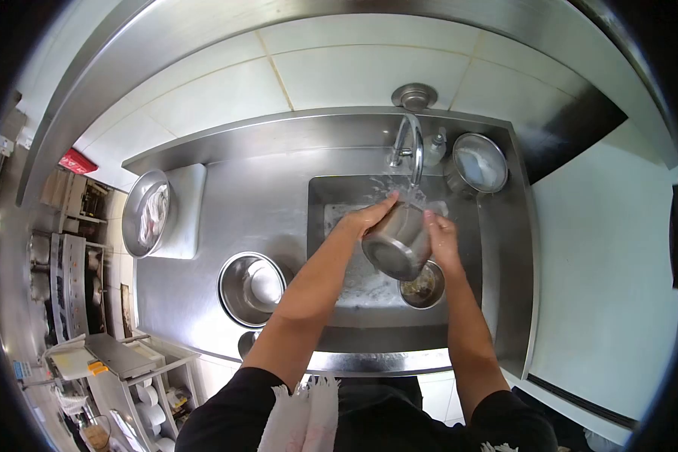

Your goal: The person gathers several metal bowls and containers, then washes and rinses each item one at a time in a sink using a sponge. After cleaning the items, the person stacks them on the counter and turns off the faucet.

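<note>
Nearest the lens, at the bottom centre of the frame, one white towel draped over a dark shirt. Above it, two bare forearms reaching up into the sink, centre right. Left hand wrapped around the upper left side of a steel pot, fingers curled over its wall; right hand pressed against the pot's right side, thumb near the rim. Pot held tilted between both palms in the middle of the frame, over the basin and directly under the tap, water running onto it. Likely light and rigid, thin-walled metal, not fragile, but wet and smooth, so probably slippery; best gripped as now, one palm on each side of the wall, or with fingers hooked over the rim. Just below the pot, one small bowl sitting in the basin with dark residue inside. On the counter at lower left of the sink, one large steel bowl with a smaller white one nested in it. Farther, at upper left, one flat metal pan holding something pale. At upper right beside the tap, one lidded pot and one small bottle. In all: two hands, one tap, two pots, three bowls counted.
</note>
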{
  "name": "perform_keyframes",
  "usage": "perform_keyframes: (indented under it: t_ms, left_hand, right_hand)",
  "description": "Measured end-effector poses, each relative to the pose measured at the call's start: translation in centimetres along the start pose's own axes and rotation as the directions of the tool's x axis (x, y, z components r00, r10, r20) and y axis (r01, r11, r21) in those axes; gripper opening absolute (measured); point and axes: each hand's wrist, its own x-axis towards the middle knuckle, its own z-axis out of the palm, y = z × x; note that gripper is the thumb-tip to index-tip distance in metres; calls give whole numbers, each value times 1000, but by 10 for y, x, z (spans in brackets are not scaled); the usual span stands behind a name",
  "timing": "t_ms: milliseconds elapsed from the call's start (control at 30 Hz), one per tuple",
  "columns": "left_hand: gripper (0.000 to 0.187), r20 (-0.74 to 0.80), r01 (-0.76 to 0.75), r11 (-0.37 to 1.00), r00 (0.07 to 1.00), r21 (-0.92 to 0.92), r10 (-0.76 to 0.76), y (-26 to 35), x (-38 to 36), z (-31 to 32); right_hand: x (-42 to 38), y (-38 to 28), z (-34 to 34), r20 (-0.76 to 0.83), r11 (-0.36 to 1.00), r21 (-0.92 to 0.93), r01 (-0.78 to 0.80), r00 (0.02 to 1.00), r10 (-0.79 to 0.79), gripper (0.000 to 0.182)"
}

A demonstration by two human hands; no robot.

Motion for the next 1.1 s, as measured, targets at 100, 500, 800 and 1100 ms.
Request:
perform_keyframes:
  t_ms: [100,500,800,1100]
  left_hand:
    - [57,-35,125,991,991,-47,-126,-11,24,-15]
    - [51,-51,-293,571,859,767,510,28,-24,10]
    - [57,-272,-752,386,280,535,921,2,-26,-10]
    - [52,-807,-892,194,452,-408,380,-61,7,27]
  right_hand:
    - [-23,-8,25,165,819,-476,321,947,-276,31]
    - [41,-54,59,509,111,-699,707,600,-618,45]
    - [51,8,44,-30,790,-609,-70,997,66,53]
    - [-10,40,88,154,836,289,-466,885,440,40]
